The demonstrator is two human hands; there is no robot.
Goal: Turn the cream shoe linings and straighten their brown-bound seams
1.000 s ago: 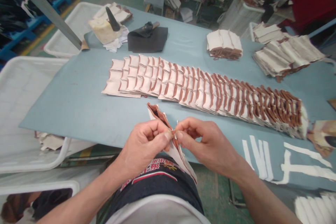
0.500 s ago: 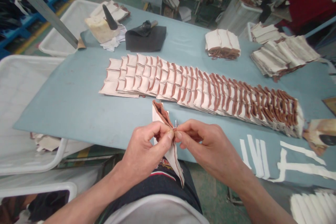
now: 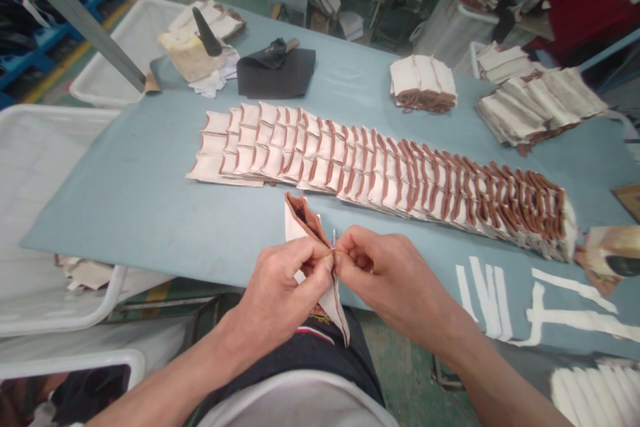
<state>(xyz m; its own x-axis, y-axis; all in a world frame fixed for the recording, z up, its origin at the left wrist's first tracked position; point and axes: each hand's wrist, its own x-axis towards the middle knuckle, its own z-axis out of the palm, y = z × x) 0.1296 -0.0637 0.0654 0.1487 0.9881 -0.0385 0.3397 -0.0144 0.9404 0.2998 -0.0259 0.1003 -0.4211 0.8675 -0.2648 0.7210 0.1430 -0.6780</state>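
Observation:
My left hand (image 3: 287, 287) pinches the edge of a white fabric piece (image 3: 334, 310) with a brown lining, which hangs over the table's front edge. Thumb and fingertips of my right hand (image 3: 385, 277) are pressed together at the same seam, touching my left fingertips. A small metal tip (image 3: 334, 237) sticks up just beyond the pinch. Whatever lies between the right fingertips is too small to make out. Beyond my hands, a long overlapping row of white pieces with brown edges (image 3: 320, 150) lies across the blue table (image 3: 130, 213).
At the back are a dark cloth (image 3: 277, 73), a cream block (image 3: 190, 57) with a black cone, and fabric stacks (image 3: 423, 80) (image 3: 543, 107). White strips (image 3: 493, 300) lie front right. White bins (image 3: 50, 147) stand at the left.
My hands stay together at the seam, with the right fingers curled slightly closer to the left. The held piece has shifted a little to the left and its lined opening is tilted slightly more.

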